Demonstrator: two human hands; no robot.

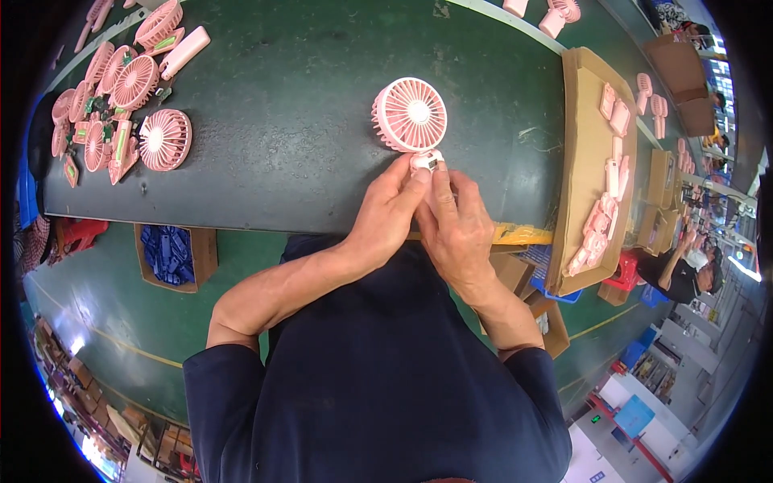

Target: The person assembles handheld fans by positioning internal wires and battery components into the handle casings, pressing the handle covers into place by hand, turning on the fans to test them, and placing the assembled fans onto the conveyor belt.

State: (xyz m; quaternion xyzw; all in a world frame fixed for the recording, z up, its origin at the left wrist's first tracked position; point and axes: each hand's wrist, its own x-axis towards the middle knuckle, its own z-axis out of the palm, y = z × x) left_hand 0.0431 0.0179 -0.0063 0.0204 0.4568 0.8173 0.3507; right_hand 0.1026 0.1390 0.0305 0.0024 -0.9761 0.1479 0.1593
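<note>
1. Nearest the camera spreads a dark navy short-sleeved shirt [411, 386], worn by the person, whose bare forearms reach up to the dark green counter [282, 121].
2. At the far left of the counter, a loose heap of pink plastic fan parts [135, 82] lies well apart from the hands: round slatted grilles, with some green pieces among them.
3. Just beside the heap's right edge sits a single round pink fan head with curved slats [166, 139]; below the counter edge, a brown cardboard box [206, 259] holds crumpled-looking blue material [167, 253].
4. Left hand [380, 211]: closed, thumb and fingers gripping the lower end of the fan in work.
5. Pink plastic fan with a round slatted grille and pale hub [418, 111]: directly beyond the fingertips, its short pale base between both hands.
6. Right hand [457, 221]: also closed on that base, index finger along it, other fingers bent.
7. Farther right, a long shallow tan cardboard tray [570, 161] carries pink plastic casing pieces [597, 225].
</note>
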